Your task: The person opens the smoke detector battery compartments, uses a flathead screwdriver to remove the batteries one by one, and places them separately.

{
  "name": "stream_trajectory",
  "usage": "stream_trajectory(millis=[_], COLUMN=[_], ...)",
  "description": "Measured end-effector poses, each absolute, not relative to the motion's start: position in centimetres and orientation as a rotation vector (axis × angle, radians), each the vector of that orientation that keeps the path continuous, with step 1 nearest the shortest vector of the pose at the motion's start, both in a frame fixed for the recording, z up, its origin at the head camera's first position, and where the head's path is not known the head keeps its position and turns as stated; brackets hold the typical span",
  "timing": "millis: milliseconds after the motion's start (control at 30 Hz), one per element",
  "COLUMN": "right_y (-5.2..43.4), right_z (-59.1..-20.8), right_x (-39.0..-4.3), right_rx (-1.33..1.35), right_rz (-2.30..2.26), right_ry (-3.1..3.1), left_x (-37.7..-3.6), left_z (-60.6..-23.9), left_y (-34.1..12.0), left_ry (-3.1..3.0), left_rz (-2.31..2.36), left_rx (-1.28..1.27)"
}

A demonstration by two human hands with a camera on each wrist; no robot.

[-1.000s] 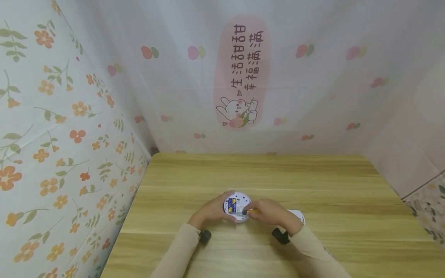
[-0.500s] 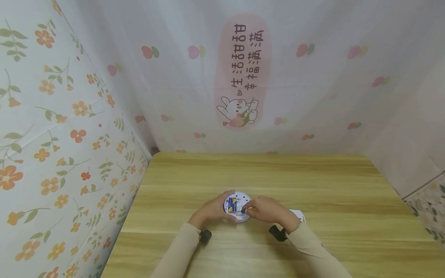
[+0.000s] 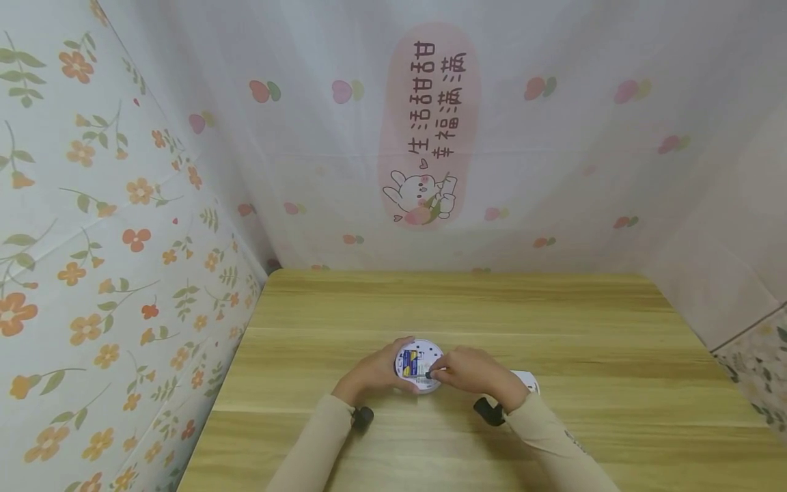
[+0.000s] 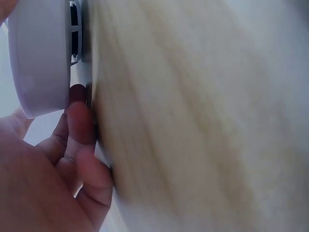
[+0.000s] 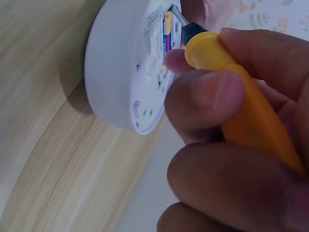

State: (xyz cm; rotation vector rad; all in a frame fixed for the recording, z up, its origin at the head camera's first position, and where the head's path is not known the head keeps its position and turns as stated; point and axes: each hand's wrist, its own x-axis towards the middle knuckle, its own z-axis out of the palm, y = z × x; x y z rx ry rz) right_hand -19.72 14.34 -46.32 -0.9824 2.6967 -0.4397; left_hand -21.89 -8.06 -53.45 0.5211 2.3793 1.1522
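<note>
Near the table's (image 3: pixel 553 321) front edge, your left hand (image 3: pixel 369 374) cups the round white device (image 3: pixel 419 365) while your right hand (image 3: pixel 470 372), just to its right, grips a yellow-handled screwdriver (image 5: pixel 227 92) whose tip points left into the device's open back.

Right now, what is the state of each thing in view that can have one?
round white device: on the table, back side up, battery bay open, battery inside.
screwdriver: gripped, metal tip in the battery bay.
left hand: fingers curled round the device's rim.
right hand: fingers curled round the yellow handle.
white piece: lying on the wooden table.
</note>
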Motion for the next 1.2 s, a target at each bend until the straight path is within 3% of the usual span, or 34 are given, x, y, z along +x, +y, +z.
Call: stream_trajectory(millis=[1200], right_y=[15.5], right_z=[-49.6], right_x=[-17.1], right_rx=[-1.064], right_rz=[-0.356], right_ry=[3.034], left_x=[-22.1], left_z=[-52.9], left_y=[-7.9], left_ry=[2.469], left_rz=[1.109], left_rx=[0.548])
